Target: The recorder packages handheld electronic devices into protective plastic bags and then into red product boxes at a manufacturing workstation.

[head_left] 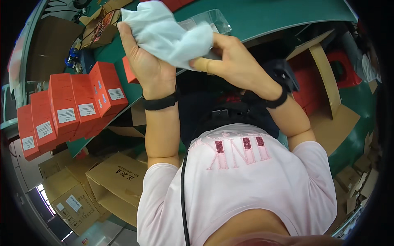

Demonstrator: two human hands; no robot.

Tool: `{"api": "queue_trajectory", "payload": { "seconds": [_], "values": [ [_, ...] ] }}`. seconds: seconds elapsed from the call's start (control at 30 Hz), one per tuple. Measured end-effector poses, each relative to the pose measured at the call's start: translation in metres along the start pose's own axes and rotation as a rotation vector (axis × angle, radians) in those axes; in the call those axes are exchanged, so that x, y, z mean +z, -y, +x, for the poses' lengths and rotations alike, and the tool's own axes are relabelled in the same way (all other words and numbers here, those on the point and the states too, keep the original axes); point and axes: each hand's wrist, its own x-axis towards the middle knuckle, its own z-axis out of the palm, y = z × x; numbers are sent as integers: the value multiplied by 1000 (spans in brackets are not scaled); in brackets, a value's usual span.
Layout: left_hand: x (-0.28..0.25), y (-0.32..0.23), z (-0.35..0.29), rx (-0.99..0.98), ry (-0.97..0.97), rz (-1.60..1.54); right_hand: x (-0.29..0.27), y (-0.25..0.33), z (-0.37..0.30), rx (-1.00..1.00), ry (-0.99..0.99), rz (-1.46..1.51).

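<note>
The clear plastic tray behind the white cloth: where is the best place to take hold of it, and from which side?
Probably the clear plastic tray is best gripped at its free far-right rim, coming from the right. That edge sticks out bare over the green table; the white cloth, left hand and right hand cover the rest.

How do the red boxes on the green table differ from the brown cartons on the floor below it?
The red boxes are slim and closed, standing upright in a tight row on the green table; the brown cartons are broader, and the nearest one gapes open. The red boxes are bright red, the cartons plain brown. Both kinds carry a white label. Neither is touched: the left hand and right hand hold a white cloth.
</note>
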Motion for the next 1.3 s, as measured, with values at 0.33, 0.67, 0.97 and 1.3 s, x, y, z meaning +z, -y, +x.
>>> {"api": "queue_trajectory", "payload": {
  "seconds": [0.33,0.67,0.97,1.3],
  "values": [
    [-37,-46,39,-34,3,162,-10,17,-18,348,142,251],
    [-4,-9,-12,2,-24,314,-8,11,-21,340,121,195],
    [-66,-32,34,-440,301,-371,-6,19,-30,356,124,372],
    [-77,-26,57,-528,232,-304,-13,20,-26,385,130,342]
  ]
}}
